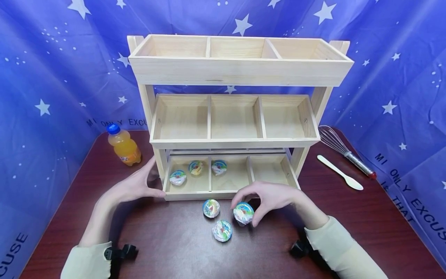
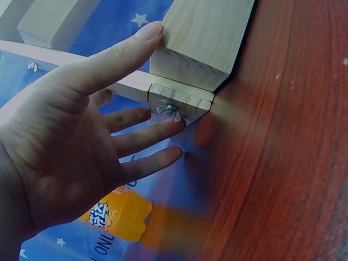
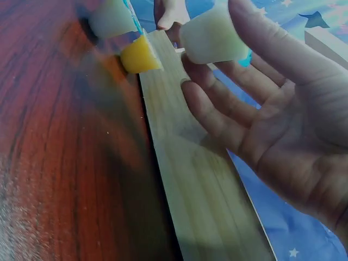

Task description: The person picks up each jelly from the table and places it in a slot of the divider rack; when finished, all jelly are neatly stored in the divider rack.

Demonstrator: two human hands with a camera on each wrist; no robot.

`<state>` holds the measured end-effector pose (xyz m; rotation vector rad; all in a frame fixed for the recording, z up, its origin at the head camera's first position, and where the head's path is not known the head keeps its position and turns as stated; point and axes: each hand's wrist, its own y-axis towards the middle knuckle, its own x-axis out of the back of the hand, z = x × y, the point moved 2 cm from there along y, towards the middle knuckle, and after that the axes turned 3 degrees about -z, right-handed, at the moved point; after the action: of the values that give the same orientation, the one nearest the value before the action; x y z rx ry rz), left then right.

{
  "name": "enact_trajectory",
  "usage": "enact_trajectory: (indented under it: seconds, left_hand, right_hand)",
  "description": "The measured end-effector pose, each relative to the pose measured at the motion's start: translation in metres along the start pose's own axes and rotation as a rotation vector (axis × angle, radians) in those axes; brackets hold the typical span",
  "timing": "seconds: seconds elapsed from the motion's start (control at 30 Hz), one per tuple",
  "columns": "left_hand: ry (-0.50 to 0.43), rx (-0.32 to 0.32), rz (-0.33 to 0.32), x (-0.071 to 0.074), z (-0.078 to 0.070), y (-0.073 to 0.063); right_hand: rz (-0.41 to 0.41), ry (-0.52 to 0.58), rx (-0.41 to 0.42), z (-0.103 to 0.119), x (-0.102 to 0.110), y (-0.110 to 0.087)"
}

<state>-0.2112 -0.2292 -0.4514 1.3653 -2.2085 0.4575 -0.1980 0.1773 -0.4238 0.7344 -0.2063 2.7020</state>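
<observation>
My right hand (image 1: 270, 197) pinches a jelly cup (image 1: 243, 213) with a pale body and a printed foil lid between thumb and fingers, just in front of the lowest tray. The right wrist view shows this white cup (image 3: 212, 37) lifted at the fingertips. My left hand (image 1: 137, 184) holds nothing; its thumb touches the front left corner of the wooden rack (image 1: 240, 73), with the other fingers stretched along its side. Two jelly cups, one yellow (image 1: 211, 208) and one white (image 1: 222, 231), lie on the table. In the lowest tray (image 1: 202, 196), two cups sit in the left compartment and one in the middle.
An orange drink bottle (image 1: 125, 147) with a blue cap stands left of the rack. To the right lie a whisk (image 1: 348, 153) and a pale spoon (image 1: 339, 172). A blue starry curtain (image 1: 393, 97) surrounds the dark red table (image 1: 167, 248).
</observation>
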Motion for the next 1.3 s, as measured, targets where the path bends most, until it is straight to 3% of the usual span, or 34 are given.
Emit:
enact_trajectory:
  seconds: [0.67,1.07,1.3]
  left_hand:
    - [0.003,0.001,-0.015,0.003,-0.001,-0.004]
    - [-0.006,0.002,-0.001,0.001,-0.001,-0.001]
    - [-0.012,0.004,0.002,-0.001,-0.001,0.000]
  right_hand:
    - [-0.286,0.054,-0.033,-0.004,0.018,0.000]
    - [-0.367,0.054,-0.161,-0.014,0.037,-0.003]
    - [-0.370,0.076,-0.251,-0.019,0.048,0.003]
